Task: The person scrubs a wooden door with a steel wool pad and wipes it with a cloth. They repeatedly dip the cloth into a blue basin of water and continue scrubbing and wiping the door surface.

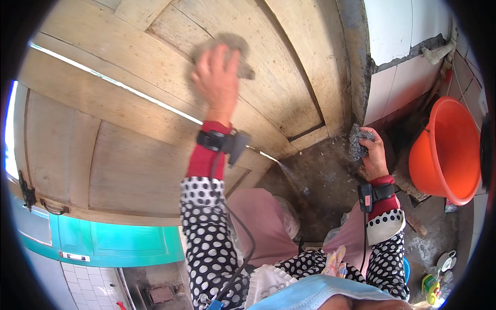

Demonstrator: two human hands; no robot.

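Observation:
My left hand (217,77) presses a grey-brown cloth (232,46), blurred by motion, against the panel of a wooden double door (279,73). Brown specks and dark stains mark the door's pale surface. Lower right, beside the foot of the door frame, my right hand (375,153) grips a grey metal scouring pad (357,141) between thumb and fingers. Both wrists wear black straps with small devices.
At right stands an orange plastic basin (422,162) near the tiled wall (391,89) and a pipe (440,52). A yellow-green bottle (430,288) is on the dirty floor (321,166), lower right. A turquoise cabinet (128,238) lies lower left.

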